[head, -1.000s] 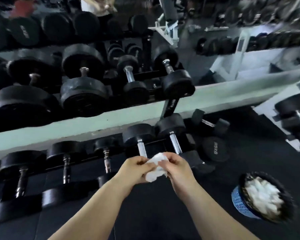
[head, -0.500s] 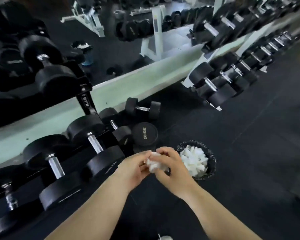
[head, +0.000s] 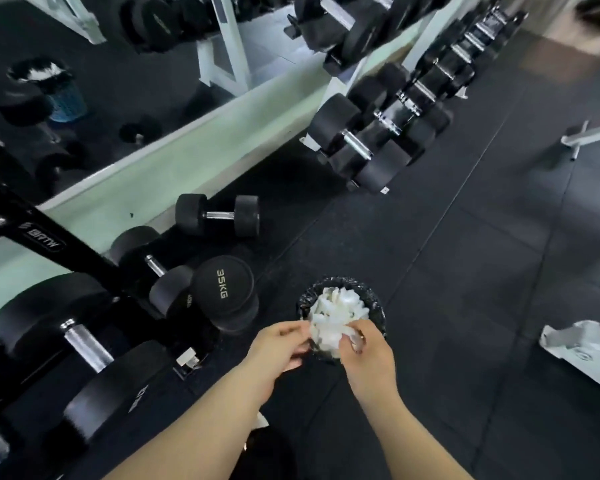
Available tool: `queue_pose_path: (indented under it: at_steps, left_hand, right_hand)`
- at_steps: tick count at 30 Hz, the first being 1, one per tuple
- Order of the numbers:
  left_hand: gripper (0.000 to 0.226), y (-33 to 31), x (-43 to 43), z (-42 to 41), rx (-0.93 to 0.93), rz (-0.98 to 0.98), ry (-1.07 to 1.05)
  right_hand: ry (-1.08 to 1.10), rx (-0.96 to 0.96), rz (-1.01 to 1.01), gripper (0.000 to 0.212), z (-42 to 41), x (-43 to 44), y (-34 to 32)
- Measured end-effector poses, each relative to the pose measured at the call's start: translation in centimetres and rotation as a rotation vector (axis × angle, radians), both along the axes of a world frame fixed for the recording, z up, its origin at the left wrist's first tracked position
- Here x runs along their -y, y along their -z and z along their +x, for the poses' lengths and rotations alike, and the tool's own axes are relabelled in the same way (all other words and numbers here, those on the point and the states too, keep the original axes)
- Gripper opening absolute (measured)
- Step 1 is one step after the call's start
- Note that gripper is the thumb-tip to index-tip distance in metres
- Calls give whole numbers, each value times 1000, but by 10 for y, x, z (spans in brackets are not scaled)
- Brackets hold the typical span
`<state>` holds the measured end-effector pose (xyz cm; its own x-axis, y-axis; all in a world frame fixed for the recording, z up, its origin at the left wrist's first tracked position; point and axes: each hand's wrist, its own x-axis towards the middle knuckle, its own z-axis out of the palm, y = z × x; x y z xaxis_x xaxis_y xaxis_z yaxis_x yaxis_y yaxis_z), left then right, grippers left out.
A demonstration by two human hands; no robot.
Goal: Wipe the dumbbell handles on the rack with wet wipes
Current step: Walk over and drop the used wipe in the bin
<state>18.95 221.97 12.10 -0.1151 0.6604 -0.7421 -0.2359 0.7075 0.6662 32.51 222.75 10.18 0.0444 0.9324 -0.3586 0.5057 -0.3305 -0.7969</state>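
while both hands (head: 326, 351) hover over the bin (head: 378, 313) of white wipes (head: 336, 313), grip unclear, black rubber floor (head: 465, 271) below, rack (head: 42, 237) to their left.

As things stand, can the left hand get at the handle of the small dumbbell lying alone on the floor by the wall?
Probably not without stepping closer: the left hand is at the bin, and the small dumbbell lies well beyond it, past the 35KG dumbbell. Nothing covers its handle.

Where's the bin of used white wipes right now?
In the head view, the black-lined bin full of white wipes sits on the floor at centre, just beyond both hands, right of the black 35KG dumbbell.
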Motion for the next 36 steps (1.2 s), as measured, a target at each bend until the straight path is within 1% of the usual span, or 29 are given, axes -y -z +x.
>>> queue_pose_path:
  at_steps: [2, 4, 6, 8, 10, 11, 13, 16, 18, 20, 22, 24, 26, 29, 32, 36]
  left_hand:
    - [13, 7, -20, -11, -89, 30, -56]
    - [17, 13, -35, -27, -168, 49, -103]
    - [16, 19, -45, -41, -208, 42, -157]
    - [17, 25, -53, -52, -221, 31, -220]
    - [22, 33, -59, -61, -251, 28, -280]
    - [25, 36, -61, -66, -275, 28, -310]
    - [27, 39, -59, -75, -315, 16, -414]
    - [26, 33, -47, -86, -340, -5, -627]
    - [22, 30, -34, -92, -346, -15, -796]
    - [20, 27, -16, -98, -345, -18, -973]
    - [18, 22, 9, -104, -338, -18, -1132]
    - [22, 14, 42, -108, -354, -21, -1240]
    - [28, 5, 82, -112, -402, -22, -1363]
    - [27, -12, 154, -113, -463, -58, -1595]
    - [24, -26, 234, -105, -479, -99, -1825]
    - [25, -33, 337, -78, -441, -120, -2101]
  right_hand:
    - [155, 10, -50, 20, 6, -31, 22]
    - [230, 52, -103, 31, 10, -61, 47]
    - [256, 93, -168, 39, 12, -84, 71]
    - [205, 129, -235, 51, 14, -100, 88]
    - [77, 181, -296, 60, 19, -111, 104]
    - [21, 225, -340, 60, 20, -117, 109]
    - [-81, 324, -406, 52, 19, -127, 113]
    - [-282, 364, -383, 46, -1, -145, 103]
    - [-429, 294, -290, 47, -26, -155, 87]
    - [-599, 201, -221, 44, -57, -158, 62]
    - [-763, 90, -204, 35, -90, -151, 42]
    - [-932, 41, -150, 25, -126, -138, 27]
    - [-1109, 31, -97, 19, -167, -118, 11]
    - [-1352, -6, -55, 15, -230, -65, -13]
    - [-1588, -36, -43, 17, -279, 13, -35]
    - [-1820, -66, -113, 14, -324, 139, -49]
